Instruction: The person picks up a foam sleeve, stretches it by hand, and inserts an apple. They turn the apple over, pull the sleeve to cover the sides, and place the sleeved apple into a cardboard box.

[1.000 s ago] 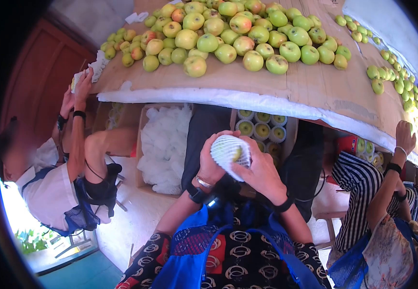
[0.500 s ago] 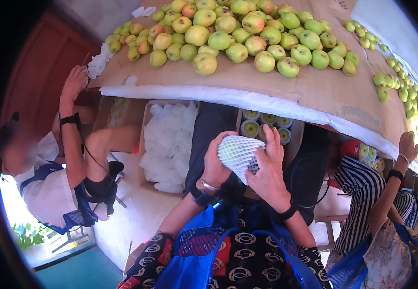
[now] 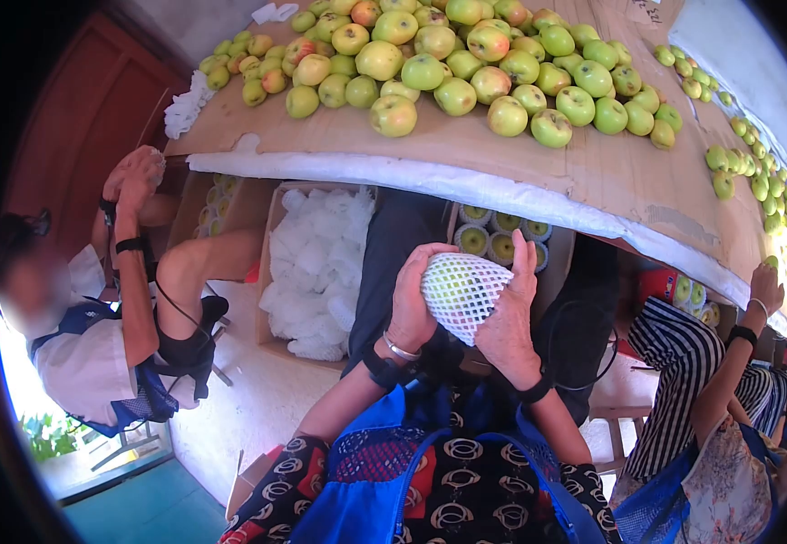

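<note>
Between my hands, above my lap, is a green apple (image 3: 464, 292) covered by a white foam net. My left hand (image 3: 412, 297) curls round its left side. Against its right side rests my right hand (image 3: 511, 328), thumb and palm on the net, with some fingers pointing up. Just beyond my hands, a box (image 3: 557, 272) holds several netted apples (image 3: 473, 239) in rows. Loose white foam nets (image 3: 312, 263) fill another box (image 3: 271, 313) to the left. Many green and reddish apples (image 3: 380, 61) lie piled on the cardboard-covered table (image 3: 321, 142).
A person (image 3: 76, 344) sits at the left, hands together near an open box (image 3: 244, 198). At the right a co-worker's hand (image 3: 765, 288) reaches to the table edge holding an apple. The padded table edge (image 3: 466, 189) crosses in front of me.
The net now stretches further over the apple, which has shifted slightly right and turned. The left person's hands have come together. The right co-worker's hand has moved slightly down.
</note>
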